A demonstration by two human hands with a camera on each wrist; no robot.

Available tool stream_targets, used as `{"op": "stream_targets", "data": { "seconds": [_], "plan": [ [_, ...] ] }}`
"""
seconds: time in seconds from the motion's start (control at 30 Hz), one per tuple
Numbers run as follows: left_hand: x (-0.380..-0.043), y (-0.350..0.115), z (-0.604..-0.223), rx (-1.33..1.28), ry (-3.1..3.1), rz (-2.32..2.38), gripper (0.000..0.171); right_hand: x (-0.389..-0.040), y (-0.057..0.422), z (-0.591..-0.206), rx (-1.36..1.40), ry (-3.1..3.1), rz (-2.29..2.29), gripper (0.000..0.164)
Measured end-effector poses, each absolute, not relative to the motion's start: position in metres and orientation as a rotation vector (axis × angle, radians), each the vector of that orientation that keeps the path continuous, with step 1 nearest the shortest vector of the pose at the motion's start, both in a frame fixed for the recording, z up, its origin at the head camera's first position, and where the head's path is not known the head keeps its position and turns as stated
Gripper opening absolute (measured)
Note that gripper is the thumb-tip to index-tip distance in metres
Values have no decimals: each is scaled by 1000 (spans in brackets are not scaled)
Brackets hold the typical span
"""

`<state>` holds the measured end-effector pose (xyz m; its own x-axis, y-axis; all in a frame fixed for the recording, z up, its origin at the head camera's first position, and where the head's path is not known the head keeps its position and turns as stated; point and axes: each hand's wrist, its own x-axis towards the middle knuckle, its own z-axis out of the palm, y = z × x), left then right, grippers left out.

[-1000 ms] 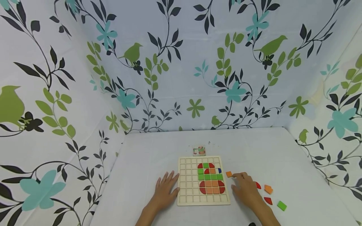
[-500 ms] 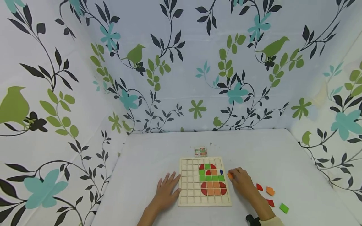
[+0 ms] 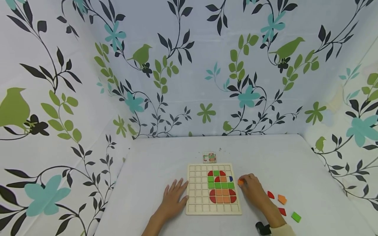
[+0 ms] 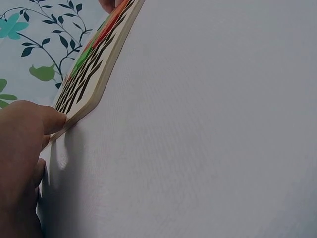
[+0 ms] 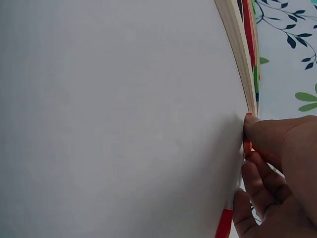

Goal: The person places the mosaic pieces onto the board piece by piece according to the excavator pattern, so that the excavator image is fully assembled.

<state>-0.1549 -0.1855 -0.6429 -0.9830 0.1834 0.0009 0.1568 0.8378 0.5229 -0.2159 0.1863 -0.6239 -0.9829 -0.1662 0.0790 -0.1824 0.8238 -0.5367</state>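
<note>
A wooden grid board [image 3: 196, 209] lies on the white table, with red, green, orange and blue tiles set in its right part. My left hand [image 3: 172, 200] rests flat at the board's left edge, fingers spread. In the left wrist view, the left thumb [image 4: 52, 119] touches the rim. Beside the board's right edge, my right hand [image 3: 254, 190] pinches an orange tile [image 3: 240, 182] between thumb and fingers. From the right wrist, that orange tile [image 5: 247, 147] appears on edge, partly hidden by the fingertips.
Right of my right hand lie loose pieces: two red ones [image 3: 270, 195], an orange one [image 3: 282, 199] and a green one [image 3: 296, 217]. A small pattern card [image 3: 209, 158] sits behind the board. Patterned cloth [image 3: 177, 82] hangs around the table.
A second ago my right fingertips were touching the orange tile as it lay on the table; now they pinch it. The left hand stays at the board's edge.
</note>
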Motion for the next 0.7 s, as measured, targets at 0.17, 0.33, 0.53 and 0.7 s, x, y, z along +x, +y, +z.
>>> {"op": "stream_targets", "data": {
  "seconds": [0.17,0.33,0.53,0.7],
  "plan": [
    [-154,-186,-642,282,2969,828,60,-228,190,-619,264,-2983,905,25],
    [-153,-186,-640,275,2972,830,60,-248,193,-622,257,-2985,978,26],
    [-154,-186,-641,264,2954,844,60,-266,190,-622,222,-2970,1058,23],
    [-154,-186,-639,270,2952,847,60,-270,175,-610,173,-2962,1046,25]
  ]
}}
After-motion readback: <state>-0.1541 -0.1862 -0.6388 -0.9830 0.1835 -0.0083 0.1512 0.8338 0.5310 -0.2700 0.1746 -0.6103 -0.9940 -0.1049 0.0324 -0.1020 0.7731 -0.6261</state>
